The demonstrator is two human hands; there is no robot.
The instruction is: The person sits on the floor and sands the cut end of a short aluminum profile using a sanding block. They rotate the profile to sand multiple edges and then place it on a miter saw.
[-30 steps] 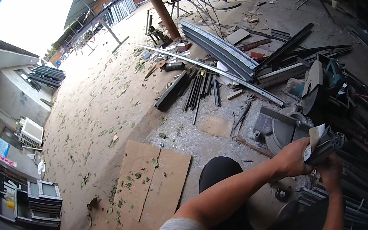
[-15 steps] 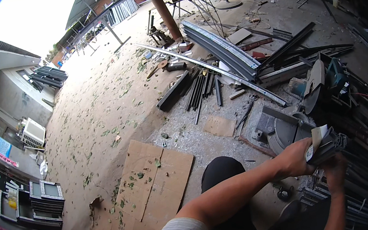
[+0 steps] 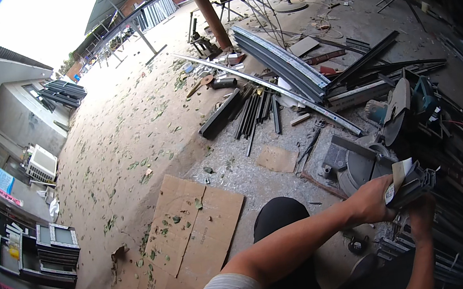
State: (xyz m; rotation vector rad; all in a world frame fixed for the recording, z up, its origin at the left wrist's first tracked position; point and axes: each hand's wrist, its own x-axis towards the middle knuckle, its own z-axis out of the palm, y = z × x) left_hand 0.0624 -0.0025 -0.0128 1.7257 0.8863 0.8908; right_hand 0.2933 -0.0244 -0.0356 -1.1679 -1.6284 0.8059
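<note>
At the lower right, my left hand (image 3: 372,201) is closed round a dark grey metal profile (image 3: 414,186). A whitish strip of film or paper (image 3: 402,170) sticks up from the profile near my fingers. My right hand (image 3: 422,214) grips the same profile from below, its fingers partly hidden behind it. Just beyond my hands stands a cut-off saw, with a round grey base (image 3: 357,166), a blade guard (image 3: 401,107) and a teal motor housing (image 3: 428,101). The profile is apart from the saw's fence, as far as I can tell.
A flattened cardboard sheet (image 3: 191,240) with leaves on it lies left of my knee. Long grey profiles (image 3: 279,65) and short dark offcuts (image 3: 250,107) lie beyond the saw. More profiles (image 3: 454,238) are stacked by my right arm. A brown post (image 3: 207,13) stands farther back.
The whole view has shifted very slightly. Both hands keep their hold on the profile, with no clear movement of it.
</note>
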